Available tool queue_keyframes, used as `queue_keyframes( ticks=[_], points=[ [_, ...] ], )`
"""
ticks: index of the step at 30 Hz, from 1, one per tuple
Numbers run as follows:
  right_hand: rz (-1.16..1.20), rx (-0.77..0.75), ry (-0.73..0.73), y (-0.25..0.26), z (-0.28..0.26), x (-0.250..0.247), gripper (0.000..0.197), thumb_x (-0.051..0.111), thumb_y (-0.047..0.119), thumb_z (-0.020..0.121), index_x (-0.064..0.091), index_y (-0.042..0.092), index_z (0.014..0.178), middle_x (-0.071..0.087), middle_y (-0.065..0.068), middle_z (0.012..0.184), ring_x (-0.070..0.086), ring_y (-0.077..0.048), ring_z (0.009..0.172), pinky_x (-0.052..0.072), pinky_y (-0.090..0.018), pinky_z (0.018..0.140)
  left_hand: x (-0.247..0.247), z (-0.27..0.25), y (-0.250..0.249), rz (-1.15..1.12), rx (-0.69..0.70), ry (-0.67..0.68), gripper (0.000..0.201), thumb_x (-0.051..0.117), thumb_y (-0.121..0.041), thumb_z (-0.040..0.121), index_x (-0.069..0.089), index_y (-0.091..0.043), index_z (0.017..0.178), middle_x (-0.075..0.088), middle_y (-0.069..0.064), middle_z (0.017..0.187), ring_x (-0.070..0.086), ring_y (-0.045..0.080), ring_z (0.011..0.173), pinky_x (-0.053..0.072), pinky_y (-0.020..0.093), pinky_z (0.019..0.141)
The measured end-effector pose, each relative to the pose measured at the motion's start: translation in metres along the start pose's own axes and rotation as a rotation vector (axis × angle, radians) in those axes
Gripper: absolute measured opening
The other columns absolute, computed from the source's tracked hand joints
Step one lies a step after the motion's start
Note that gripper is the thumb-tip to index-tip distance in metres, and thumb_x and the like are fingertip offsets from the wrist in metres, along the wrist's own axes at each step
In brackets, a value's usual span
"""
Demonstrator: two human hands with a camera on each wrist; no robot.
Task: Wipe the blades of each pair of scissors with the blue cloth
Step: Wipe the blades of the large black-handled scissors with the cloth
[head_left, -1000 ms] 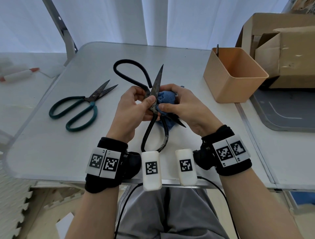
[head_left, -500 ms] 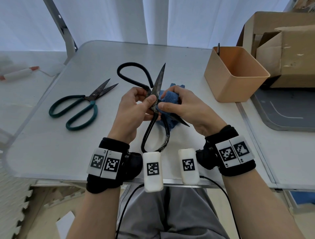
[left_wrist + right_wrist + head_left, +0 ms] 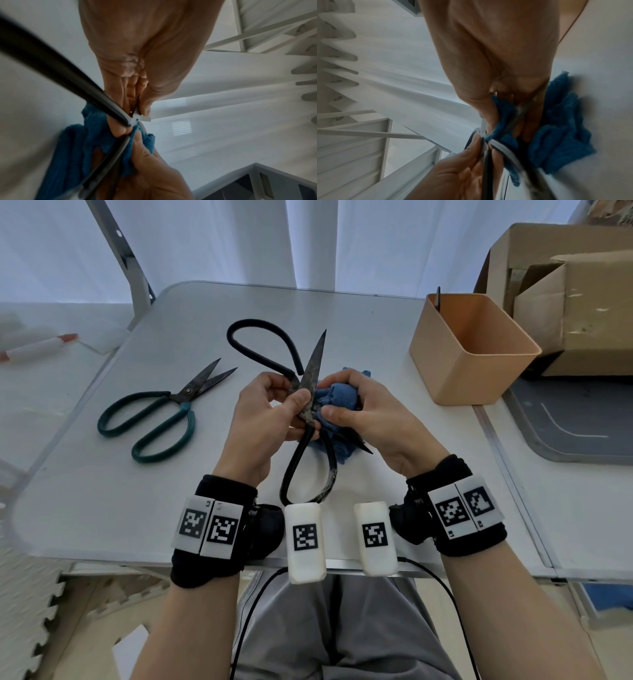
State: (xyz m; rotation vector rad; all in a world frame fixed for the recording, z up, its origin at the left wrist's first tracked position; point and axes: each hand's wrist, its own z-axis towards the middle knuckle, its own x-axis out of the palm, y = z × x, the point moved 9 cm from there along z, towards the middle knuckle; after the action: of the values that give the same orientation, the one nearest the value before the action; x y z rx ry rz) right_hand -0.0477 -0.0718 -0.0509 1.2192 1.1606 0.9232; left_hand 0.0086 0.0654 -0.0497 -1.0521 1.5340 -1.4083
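Large black scissors with looped handles are spread wide above the middle of the table. My left hand pinches them at the pivot, thumb on the upright blade. The other blade runs down to the right under my right hand, which grips the bunched blue cloth around it; only that blade's tip shows. In the left wrist view the cloth wraps the blade beside the black handle. In the right wrist view the cloth hangs below my fingers. Green-handled scissors lie on the table to the left.
An orange plastic bin stands at the table's right back. Cardboard boxes sit behind it on a second table with a grey tray. A metal frame post rises at the back left.
My right hand has slid the cloth up the lower blade towards the pivot, covering more of it. The left hand's hold is unchanged.
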Motion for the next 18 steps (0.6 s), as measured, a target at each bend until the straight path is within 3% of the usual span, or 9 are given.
queue_keyframes(
  ticks=[2, 7, 11, 16, 18],
  points=[
    [0.007, 0.008, 0.012, -0.0019, 0.0002, 0.0003, 0.028, 0.067, 0.001, 0.091, 0.060, 0.009, 0.117, 0.063, -0.007, 0.108, 0.066, -0.016, 0.096, 0.058, -0.030, 0.089, 0.0005, -0.0009, 0.0001, 0.009, 0.003, 0.004, 0.021, 0.062, -0.009, 0.097, 0.054, 0.001, 0.115, 0.058, 0.018, 0.106, 0.068, 0.017, 0.055, 0.061, 0.035, 0.059],
    [-0.046, 0.010, -0.015, 0.0005, 0.0000, -0.0033, 0.023, 0.073, 0.016, 0.090, 0.061, 0.011, 0.109, 0.065, -0.001, 0.097, 0.065, -0.011, 0.088, 0.058, -0.030, 0.087, 0.0012, -0.0014, 0.0024, -0.026, -0.019, 0.018, 0.020, 0.060, -0.008, 0.099, 0.054, 0.002, 0.115, 0.059, 0.020, 0.104, 0.068, 0.014, 0.056, 0.059, 0.031, 0.059],
    [0.001, -0.002, 0.001, 0.0009, -0.0011, -0.0029, 0.025, 0.068, 0.004, 0.091, 0.062, 0.008, 0.115, 0.066, -0.008, 0.107, 0.067, -0.018, 0.096, 0.059, -0.034, 0.090, 0.0009, -0.0005, -0.0017, 0.008, 0.001, 0.012, 0.025, 0.062, -0.009, 0.097, 0.053, 0.002, 0.118, 0.058, 0.019, 0.108, 0.069, 0.018, 0.057, 0.060, 0.035, 0.060],
    [-0.005, 0.014, -0.043, -0.0006, -0.0010, -0.0058, 0.021, 0.073, 0.015, 0.089, 0.062, 0.011, 0.106, 0.066, -0.001, 0.096, 0.067, -0.011, 0.088, 0.059, -0.029, 0.086, 0.0028, -0.0012, -0.0003, -0.024, -0.015, 0.021, 0.025, 0.061, -0.008, 0.098, 0.053, 0.004, 0.118, 0.059, 0.023, 0.108, 0.068, 0.016, 0.056, 0.060, 0.033, 0.059],
    [0.015, 0.007, -0.043, -0.0011, -0.0007, -0.0060, 0.021, 0.073, 0.012, 0.089, 0.063, 0.010, 0.107, 0.068, -0.006, 0.103, 0.069, -0.016, 0.092, 0.059, -0.032, 0.088, 0.0020, -0.0007, -0.0004, -0.019, -0.017, 0.013, 0.026, 0.061, -0.009, 0.098, 0.053, 0.004, 0.119, 0.059, 0.023, 0.110, 0.068, 0.016, 0.056, 0.060, 0.033, 0.059]
  ],
)
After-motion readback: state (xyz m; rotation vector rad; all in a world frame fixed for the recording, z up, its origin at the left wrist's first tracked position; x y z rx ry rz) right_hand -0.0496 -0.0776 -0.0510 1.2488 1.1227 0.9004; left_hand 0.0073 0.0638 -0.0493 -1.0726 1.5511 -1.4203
